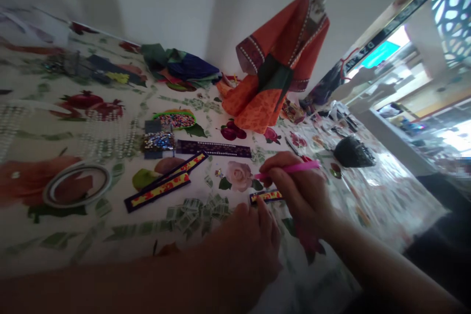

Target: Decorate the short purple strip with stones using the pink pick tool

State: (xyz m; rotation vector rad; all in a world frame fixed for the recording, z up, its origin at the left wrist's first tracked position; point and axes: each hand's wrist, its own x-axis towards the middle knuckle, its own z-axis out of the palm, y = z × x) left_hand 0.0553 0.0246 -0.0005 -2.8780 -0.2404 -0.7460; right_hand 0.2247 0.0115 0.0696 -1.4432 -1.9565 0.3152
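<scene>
My right hand (294, 181) is closed around a slim pink pen-like stick (301, 167), its tip pointing left, above a short dark strip with a yellow and red floral band (270, 196). My left hand (257, 235) lies at the near side of that strip, its fingers apart and a fingertip on the strip's left part. Two more yellow floral strips (162, 191) lie crossed to the left. Behind them is a dark strip with rows of white dots (215, 148). Small shiny pieces (218, 172) rest near a printed rose.
A heap of sequins (159, 142) and a green-rimmed dish of colourful beads (176, 119) stand left of centre. Strings of pearls (110, 132) and a white tape roll (77, 184) lie further left. A small orange garment (283, 68) hangs behind; a black object (353, 152) sits right.
</scene>
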